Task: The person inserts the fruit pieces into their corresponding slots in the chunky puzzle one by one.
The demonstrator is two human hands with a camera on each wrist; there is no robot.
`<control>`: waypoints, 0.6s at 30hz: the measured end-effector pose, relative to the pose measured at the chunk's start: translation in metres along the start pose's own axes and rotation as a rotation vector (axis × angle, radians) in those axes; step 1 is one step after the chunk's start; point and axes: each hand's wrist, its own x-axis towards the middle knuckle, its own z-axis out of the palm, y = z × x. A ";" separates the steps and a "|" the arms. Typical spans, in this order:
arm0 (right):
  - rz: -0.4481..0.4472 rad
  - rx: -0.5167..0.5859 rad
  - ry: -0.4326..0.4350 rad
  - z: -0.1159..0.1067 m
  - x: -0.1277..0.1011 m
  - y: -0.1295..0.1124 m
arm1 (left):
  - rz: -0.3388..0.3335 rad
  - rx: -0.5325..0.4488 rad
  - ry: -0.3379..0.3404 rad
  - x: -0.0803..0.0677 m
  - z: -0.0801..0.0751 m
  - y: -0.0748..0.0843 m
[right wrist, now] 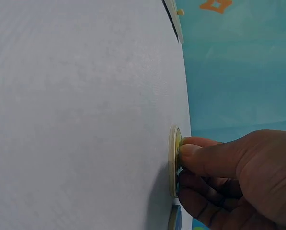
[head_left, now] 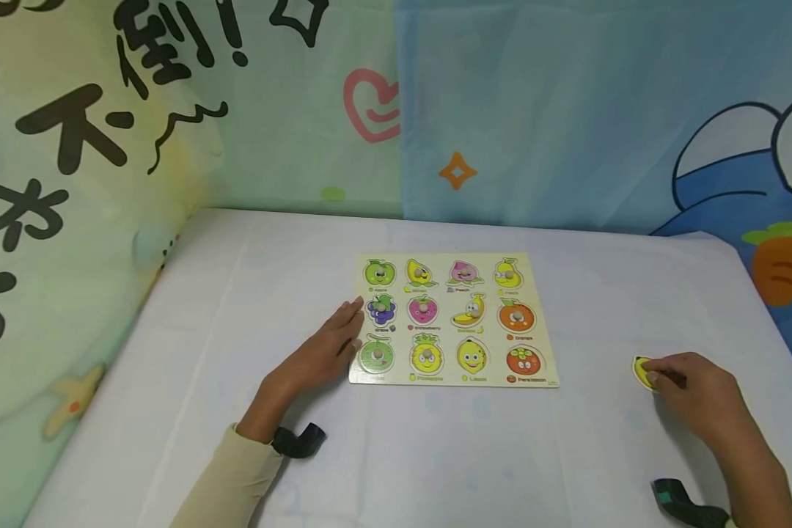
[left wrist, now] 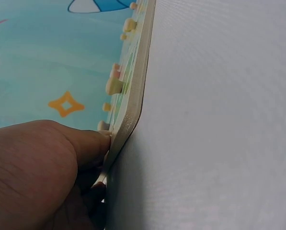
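Steadying the fruit puzzle board with my left hand, fingers flat at its left edge, I judge my right hand should keep its pinch on the yellow fruit piece lying on the bench, well apart from the board.

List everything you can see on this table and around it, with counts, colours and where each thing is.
Wooden fruit puzzle board: one, cream, table centre, fruit pieces with pegs in its slots.
Loose yellow puzzle piece: one, right of board, flat on the table.
White tablecloth: one, covering the table.
Cartoon-print curtains: green left, blue right, behind the table.
Left hand: flat against the board's left edge.
Right hand: fingers on the yellow piece.
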 end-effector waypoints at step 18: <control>-0.178 0.243 0.133 0.001 0.000 -0.042 | -0.015 0.029 -0.017 0.000 -0.001 0.002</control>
